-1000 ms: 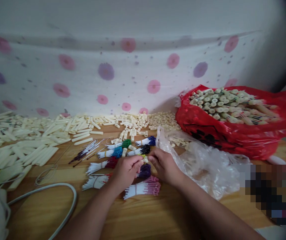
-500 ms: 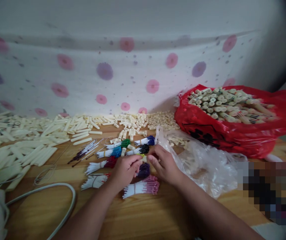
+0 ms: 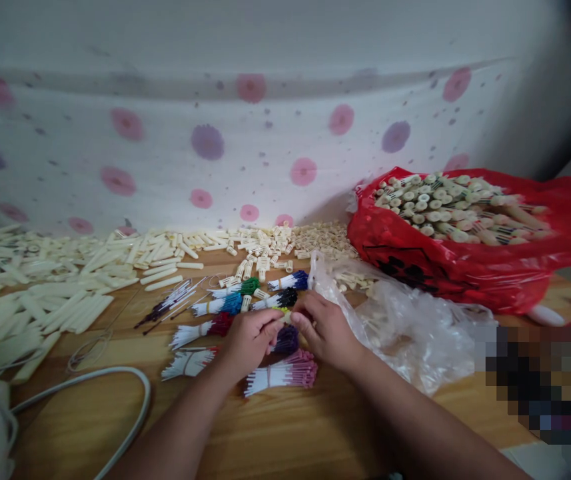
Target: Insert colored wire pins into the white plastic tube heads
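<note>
Head view: your left hand point(image 3: 252, 337) pinches a small pale piece point(image 3: 286, 318); whether your right hand point(image 3: 327, 332) grips, I can't tell.

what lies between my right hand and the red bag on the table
In the head view, a crumpled clear plastic bag lies between your right hand and the red bag, with small cream pieces showing toward its far side.

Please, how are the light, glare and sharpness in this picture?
Head view: dim light; glare on the clear bag; soft shadow on the cloth beside the red bag; small details at the left fingers look blurred; lower right corner pixelated.
</note>
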